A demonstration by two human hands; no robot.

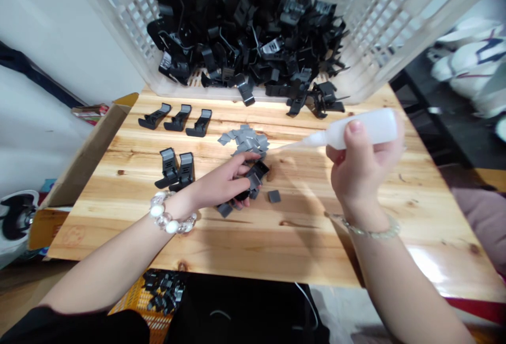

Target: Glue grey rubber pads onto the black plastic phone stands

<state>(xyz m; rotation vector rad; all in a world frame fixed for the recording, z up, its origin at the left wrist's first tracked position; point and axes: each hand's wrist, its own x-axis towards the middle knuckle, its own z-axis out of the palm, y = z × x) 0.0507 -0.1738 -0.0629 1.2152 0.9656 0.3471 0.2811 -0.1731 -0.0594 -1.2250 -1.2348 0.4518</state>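
My right hand is wrapped around a white squeeze bottle, tilted almost level. Its thin nozzle points left, its tip close to a pile of small grey square pads. My left hand is closed on a black plastic clip just in front of that pile; part of the clip is hidden by the fingers. Beside the left hand lie a loose dark square pad and another dark pad. Several black clips with grey faces, one of them here, rest on the table to the left.
A white plastic crate full of black clips stands at the back of the wooden table, with some clips spilling over its front. Below the near edge, an orange basket holds more black pieces. A cardboard box stands on the left.
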